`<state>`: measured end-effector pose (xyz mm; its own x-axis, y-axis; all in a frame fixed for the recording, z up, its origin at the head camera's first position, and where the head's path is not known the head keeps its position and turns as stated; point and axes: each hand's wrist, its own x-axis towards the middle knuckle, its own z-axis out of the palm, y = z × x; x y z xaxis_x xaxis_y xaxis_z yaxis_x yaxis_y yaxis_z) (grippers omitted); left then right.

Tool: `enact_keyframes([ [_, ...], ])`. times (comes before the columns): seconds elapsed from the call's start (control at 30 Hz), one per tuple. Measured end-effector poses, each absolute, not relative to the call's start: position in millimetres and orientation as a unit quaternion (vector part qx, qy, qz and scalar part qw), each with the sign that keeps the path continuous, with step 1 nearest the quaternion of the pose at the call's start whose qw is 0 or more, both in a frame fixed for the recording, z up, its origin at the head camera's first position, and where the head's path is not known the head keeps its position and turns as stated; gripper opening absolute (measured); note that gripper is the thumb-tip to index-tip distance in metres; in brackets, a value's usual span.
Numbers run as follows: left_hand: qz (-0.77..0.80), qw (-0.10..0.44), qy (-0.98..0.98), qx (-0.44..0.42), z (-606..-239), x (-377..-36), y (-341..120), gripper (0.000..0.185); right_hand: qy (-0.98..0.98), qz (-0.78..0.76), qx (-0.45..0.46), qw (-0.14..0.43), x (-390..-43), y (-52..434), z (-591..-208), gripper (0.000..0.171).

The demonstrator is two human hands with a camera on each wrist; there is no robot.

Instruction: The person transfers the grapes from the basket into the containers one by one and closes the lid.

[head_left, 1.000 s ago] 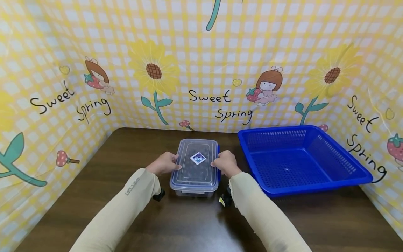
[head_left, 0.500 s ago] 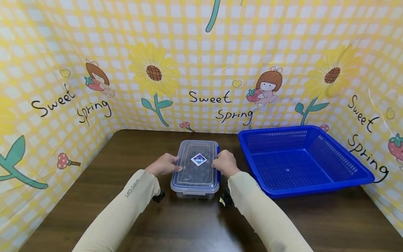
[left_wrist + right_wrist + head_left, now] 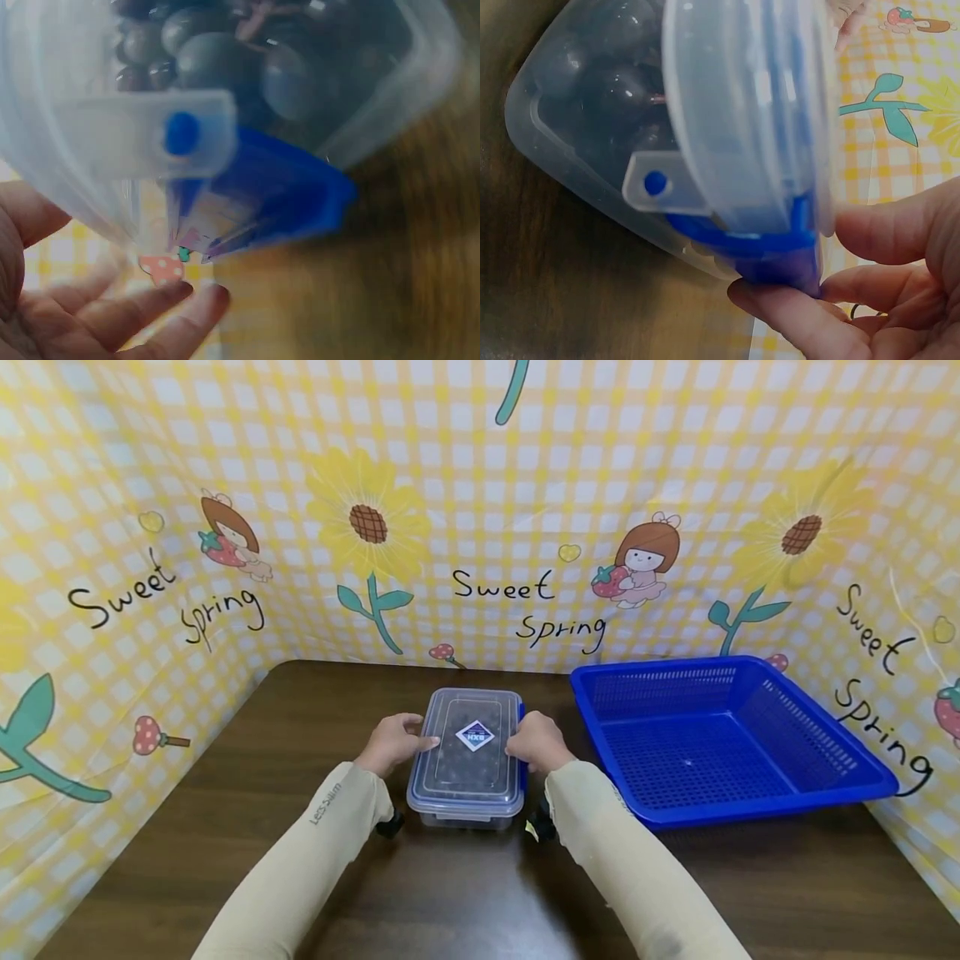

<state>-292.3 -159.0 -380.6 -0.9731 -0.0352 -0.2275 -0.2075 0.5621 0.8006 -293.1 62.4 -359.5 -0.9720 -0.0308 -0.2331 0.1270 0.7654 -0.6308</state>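
Observation:
A clear plastic food container [image 3: 465,768] with a translucent lid stands on the table between both hands. Dark, round, grape-like pieces [image 3: 214,64] show through its wall. My left hand [image 3: 390,743] is at its left side, thumb by the lid's edge. In the left wrist view its fingers are extended and apart from the blue clip [image 3: 277,195], which angles out from the wall. My right hand [image 3: 538,742] pinches at the right side. Its thumb is at the lid's rim and its fingertips are under the other blue clip [image 3: 776,266].
A blue perforated plastic basket [image 3: 675,752] stands to the right of the container, near the right forearm. Yellow checked cloth [image 3: 480,527] encloses the back and sides of the brown wooden table [image 3: 322,693].
My left hand has shifted slightly forward along the container's left side, its fingers loosening from the edge. The right hand keeps its hold, and the container stays in place.

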Motion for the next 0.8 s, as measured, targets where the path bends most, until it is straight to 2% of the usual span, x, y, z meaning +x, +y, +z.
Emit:
enact_keyframes([
  [0.17,0.530,0.192,0.819,-0.107,-389.0,-301.2,-170.2,0.083,0.933,-0.341,0.027,0.115,-294.8,63.1,-359.2,0.044],
  [0.27,0.549,0.225,0.796,-0.118,-395.1,-301.6,-174.8,0.090,0.933,-0.340,0.027,0.117,-295.1,62.6,-360.4,0.045],
  [0.37,0.564,0.229,0.784,-0.121,-398.6,-301.6,-176.1,0.094,0.932,-0.344,0.021,0.116,-294.4,62.9,-362.0,0.045],
  [0.63,0.576,0.235,0.775,-0.114,-398.9,-303.7,-174.1,0.087,0.932,-0.340,0.020,0.121,-294.9,63.7,-361.3,0.044],
  [0.8,0.573,0.215,0.783,-0.113,-396.5,-301.0,-171.6,0.088,0.931,-0.343,0.021,0.126,-295.0,63.9,-360.2,0.044],
])
